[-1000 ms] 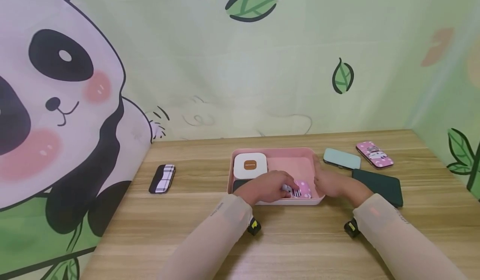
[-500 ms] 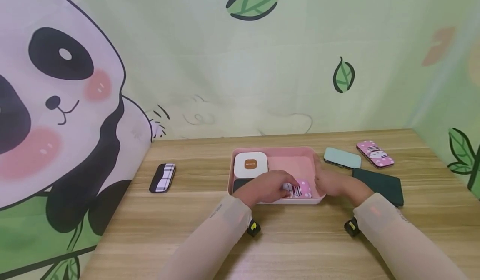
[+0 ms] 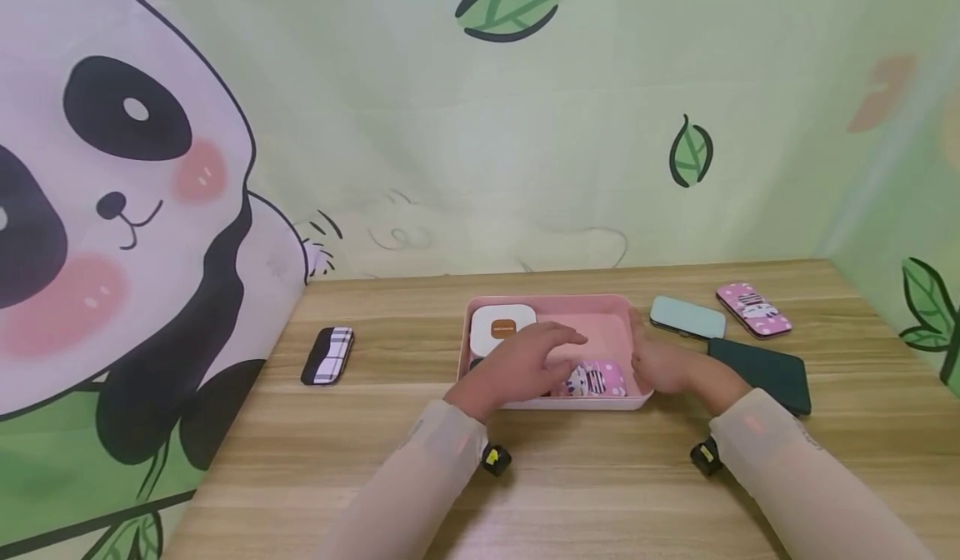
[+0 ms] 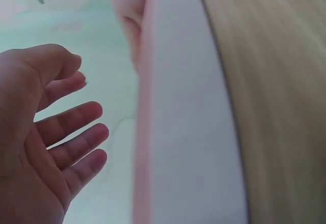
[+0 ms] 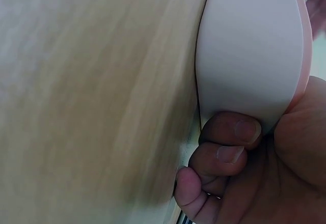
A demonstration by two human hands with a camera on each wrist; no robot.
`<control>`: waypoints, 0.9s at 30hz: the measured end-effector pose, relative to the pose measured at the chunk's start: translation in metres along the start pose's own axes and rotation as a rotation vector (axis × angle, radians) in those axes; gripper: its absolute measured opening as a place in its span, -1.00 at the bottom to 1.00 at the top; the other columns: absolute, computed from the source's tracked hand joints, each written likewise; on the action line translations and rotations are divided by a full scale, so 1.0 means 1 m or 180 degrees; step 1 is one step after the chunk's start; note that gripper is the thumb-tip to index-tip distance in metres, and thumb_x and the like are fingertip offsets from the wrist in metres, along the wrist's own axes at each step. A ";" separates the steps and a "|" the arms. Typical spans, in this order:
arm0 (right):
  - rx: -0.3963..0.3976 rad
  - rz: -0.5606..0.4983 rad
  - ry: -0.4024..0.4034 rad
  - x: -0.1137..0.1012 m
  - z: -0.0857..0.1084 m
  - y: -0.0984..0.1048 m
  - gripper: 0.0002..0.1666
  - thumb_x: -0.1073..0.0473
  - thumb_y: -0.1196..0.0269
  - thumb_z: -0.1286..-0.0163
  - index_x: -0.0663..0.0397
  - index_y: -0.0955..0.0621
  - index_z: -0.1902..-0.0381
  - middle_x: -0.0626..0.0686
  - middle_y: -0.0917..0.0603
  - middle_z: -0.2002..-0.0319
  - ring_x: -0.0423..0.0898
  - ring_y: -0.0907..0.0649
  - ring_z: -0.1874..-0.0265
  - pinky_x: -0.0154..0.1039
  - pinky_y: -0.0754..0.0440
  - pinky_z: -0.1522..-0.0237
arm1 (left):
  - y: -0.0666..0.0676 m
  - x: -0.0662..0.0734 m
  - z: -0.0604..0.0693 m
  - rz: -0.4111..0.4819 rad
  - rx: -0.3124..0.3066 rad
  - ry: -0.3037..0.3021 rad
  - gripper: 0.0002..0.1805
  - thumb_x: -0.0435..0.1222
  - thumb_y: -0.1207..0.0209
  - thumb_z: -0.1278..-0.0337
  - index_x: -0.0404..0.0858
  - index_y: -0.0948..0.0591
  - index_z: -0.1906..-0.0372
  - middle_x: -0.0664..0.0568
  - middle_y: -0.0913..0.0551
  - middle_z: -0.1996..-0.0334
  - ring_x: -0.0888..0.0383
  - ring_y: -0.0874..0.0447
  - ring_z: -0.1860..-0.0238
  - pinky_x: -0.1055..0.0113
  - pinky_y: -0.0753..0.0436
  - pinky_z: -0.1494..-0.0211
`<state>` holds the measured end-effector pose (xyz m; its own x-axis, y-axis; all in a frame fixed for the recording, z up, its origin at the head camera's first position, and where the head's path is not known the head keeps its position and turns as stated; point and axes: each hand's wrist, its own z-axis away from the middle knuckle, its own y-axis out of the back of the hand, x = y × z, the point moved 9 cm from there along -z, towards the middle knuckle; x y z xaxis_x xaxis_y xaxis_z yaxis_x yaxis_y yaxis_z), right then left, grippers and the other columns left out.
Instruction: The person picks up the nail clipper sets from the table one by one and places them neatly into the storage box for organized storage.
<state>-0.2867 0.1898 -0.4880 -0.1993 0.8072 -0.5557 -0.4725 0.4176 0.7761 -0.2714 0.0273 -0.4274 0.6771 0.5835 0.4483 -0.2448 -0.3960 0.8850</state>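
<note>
A shallow tray point(image 3: 600, 404), pink inside and white outside, sits on the table. My left hand point(image 3: 517, 367) is over its front left part, fingers spread and holding nothing; the left wrist view shows the fingers apart from the tray wall. Just right of its fingertips a pink cartoon-printed case point(image 3: 604, 379) lies flat in the tray's front right corner. Behind the hand a white rounded-square case point(image 3: 487, 327) with a brown label fills the back left corner. A dark item beside it is mostly hidden. My right hand point(image 3: 667, 366) grips the tray's right end, with fingers curled against the outer wall.
To the right of the tray lie a mint-green case point(image 3: 687, 317), another pink cartoon case point(image 3: 753, 310) and a dark green flat case point(image 3: 765, 374) near my right wrist. A black-and-white plaid case point(image 3: 327, 356) lies far left. A printed curtain point(image 3: 487, 152) hangs behind the table.
My left hand has let go of the pink case in the tray and lifted back to the left, with its fingers spreading. The right hand stays on the tray's end.
</note>
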 end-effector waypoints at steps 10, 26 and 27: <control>0.0044 0.0046 0.0127 0.001 -0.001 -0.001 -0.10 0.22 0.23 -0.60 0.45 0.59 -0.42 0.57 -0.15 -0.40 0.21 -0.44 -0.19 0.24 -0.27 -0.38 | 0.063 -0.007 0.024 0.0149 0.0709 0.0017 -0.55 -0.06 -0.13 -0.42 -0.07 -0.55 -0.31 0.11 -0.56 -0.29 0.15 -0.43 -0.38 0.16 -0.41 -0.43; 0.0070 -0.0032 0.0055 0.005 -0.003 -0.001 -0.11 0.19 0.26 -0.61 0.38 0.58 -0.45 0.53 0.01 -0.49 0.22 -0.36 -0.30 0.24 -0.22 -0.42 | 0.129 -0.006 0.067 0.0330 0.1399 -0.0052 -0.52 -0.15 -0.13 -0.41 -0.08 -0.49 -0.38 0.10 -0.48 -0.37 0.13 -0.37 -0.43 0.07 -0.38 -0.45; 0.0072 -0.0035 0.0064 0.004 -0.002 -0.001 -0.12 0.18 0.26 -0.61 0.38 0.58 -0.46 0.53 0.03 -0.50 0.23 -0.33 -0.33 0.24 -0.20 -0.43 | 0.131 -0.005 0.069 0.0348 0.1451 -0.0084 -0.52 -0.16 -0.14 -0.40 -0.08 -0.49 -0.37 0.09 -0.48 -0.37 0.13 -0.37 -0.43 0.06 -0.38 -0.45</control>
<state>-0.2889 0.1918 -0.4922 -0.2114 0.7941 -0.5698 -0.4553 0.4359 0.7763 -0.2595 -0.0766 -0.3221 0.6831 0.5052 0.5274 0.0101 -0.7286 0.6849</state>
